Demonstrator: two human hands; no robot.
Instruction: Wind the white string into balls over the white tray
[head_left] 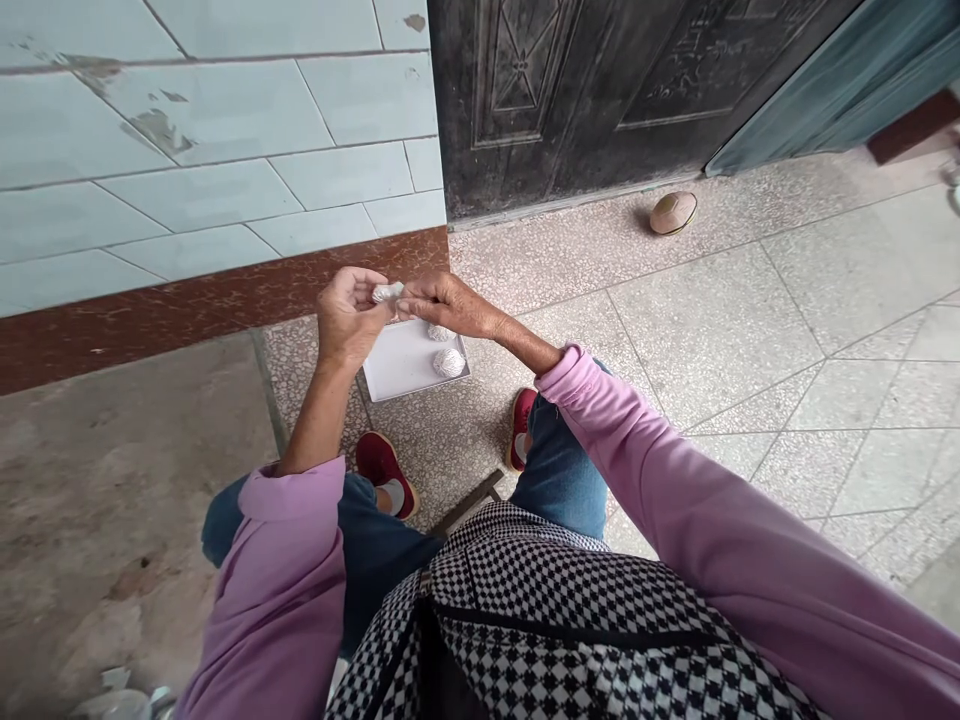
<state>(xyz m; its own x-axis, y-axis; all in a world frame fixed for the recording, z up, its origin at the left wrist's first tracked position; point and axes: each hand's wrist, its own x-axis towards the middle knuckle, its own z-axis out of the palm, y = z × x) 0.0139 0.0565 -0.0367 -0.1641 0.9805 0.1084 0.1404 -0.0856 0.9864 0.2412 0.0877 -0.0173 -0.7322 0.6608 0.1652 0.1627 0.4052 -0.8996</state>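
Note:
Held up over the tray, a small white textured ball (385, 292) sits in the curled fingers of my left hand (346, 315). My right hand (451, 303) closes its thumb and fingers on the right end of this ball, where a pale loose bit shows. Below lies a shallow white tray (396, 368) on the floor. Two similar white balls rest at its right side: the nearer ball (449, 362) shows whole, while the farther ball (438, 333) is partly covered by my right hand. Whether they are wound yarn or crumpled paper is hard to tell.
A tiled wall (225, 110) with a brown base strip is ahead on the left, beside a dark door (585, 90). A rounded tan object (673, 213) lies near the doorstep. My red shoes (384, 470) flank the tray. Part of a wooden stool (472, 500) shows between my legs.

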